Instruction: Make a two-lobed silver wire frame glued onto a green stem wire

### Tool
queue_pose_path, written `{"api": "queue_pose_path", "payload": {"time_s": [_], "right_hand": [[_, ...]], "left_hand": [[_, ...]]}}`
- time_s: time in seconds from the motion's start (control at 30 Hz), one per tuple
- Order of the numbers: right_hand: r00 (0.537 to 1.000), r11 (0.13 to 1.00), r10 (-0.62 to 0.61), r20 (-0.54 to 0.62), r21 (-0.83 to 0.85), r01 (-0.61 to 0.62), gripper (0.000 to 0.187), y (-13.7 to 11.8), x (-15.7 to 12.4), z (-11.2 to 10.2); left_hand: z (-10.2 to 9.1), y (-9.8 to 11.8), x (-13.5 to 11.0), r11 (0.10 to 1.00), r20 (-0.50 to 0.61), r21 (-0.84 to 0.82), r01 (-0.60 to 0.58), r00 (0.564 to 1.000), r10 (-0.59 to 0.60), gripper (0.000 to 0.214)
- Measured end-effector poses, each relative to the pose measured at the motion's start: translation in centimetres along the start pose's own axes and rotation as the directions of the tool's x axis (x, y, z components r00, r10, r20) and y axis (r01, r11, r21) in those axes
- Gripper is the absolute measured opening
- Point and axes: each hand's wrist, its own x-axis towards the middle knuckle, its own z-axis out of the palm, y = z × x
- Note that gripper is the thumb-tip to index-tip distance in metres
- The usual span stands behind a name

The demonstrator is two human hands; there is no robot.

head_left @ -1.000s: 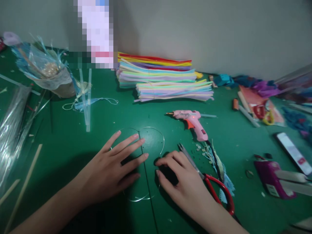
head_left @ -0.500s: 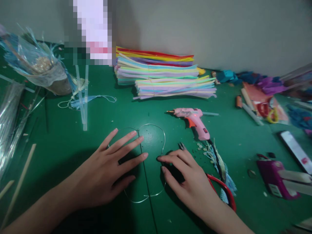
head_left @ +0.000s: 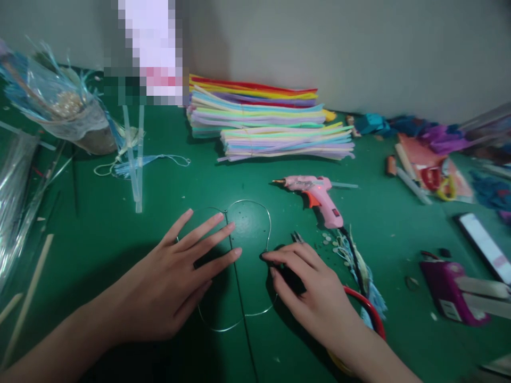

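A thin silver wire (head_left: 270, 223) lies on the green table, bent into a rounded outline with a dip at the top. A thin dark line runs down its middle; I cannot tell whether it is a rod or a seam. My left hand (head_left: 195, 271) rests flat over the wire's left side, fingers spread, hiding part of it. On the right side, my right hand (head_left: 307, 287) pinches the wire between thumb and forefinger. Red-handled pliers (head_left: 375, 308) lie partly beneath my right hand, their dark tips showing beyond the knuckles.
A pink glue gun (head_left: 313, 194) lies ahead, its cord trailing past blue tassels (head_left: 375, 298). Bundles of coloured pipe cleaners (head_left: 287, 141) are stacked by the wall. Clear glue sticks (head_left: 138, 181) lie at left; a purple device (head_left: 451, 292) and a phone (head_left: 485, 244) at right.
My right hand has shifted slightly right with the wire's side. The wire's lower right end has slid right, and the ends no longer overlap as before. My left hand stays nearly still.
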Motion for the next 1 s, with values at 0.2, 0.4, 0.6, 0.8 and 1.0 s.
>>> {"api": "queue_pose_path", "payload": {"time_s": [0.2, 0.4, 0.6, 0.8, 1.0], "right_hand": [[1.0, 1.0, 0.023, -0.021, 0.021, -0.022, 0.018, -0.2, 0.0, 0.0], [0.999, 0.999, 0.025, -0.033, 0.033, -0.024, 0.016, -0.8, -0.2, 0.3], [0.999, 0.999, 0.014, -0.043, 0.047, -0.012, 0.015, -1.3, 0.2, 0.8], [0.999, 0.999, 0.04, -0.021, 0.013, -0.04, 0.009, -2.6, 2.0, 1.1], [0.999, 0.949, 0.001, -0.036, -0.314, -0.012, 0.02, -4.3, 4.5, 2.4]], "left_hand": [[-0.1, -0.6, 0.0, 0.998, 0.053, 0.039, -0.046, 0.998, 0.044, 0.074], [0.0, -0.9, -0.2, 0.999, 0.064, -0.008, -0.044, 0.997, 0.044, 0.094], [0.1, -0.8, -0.2, 0.999, 0.055, 0.004, -0.034, 0.998, 0.034, 0.098], [0.5, -1.7, -0.4, 0.99, -0.192, -0.123, 0.063, 0.978, -0.086, 0.053], [0.1, -2.1, -0.3, 0.917, -0.416, -0.257, 0.304, 0.822, -0.389, 0.028]]}}
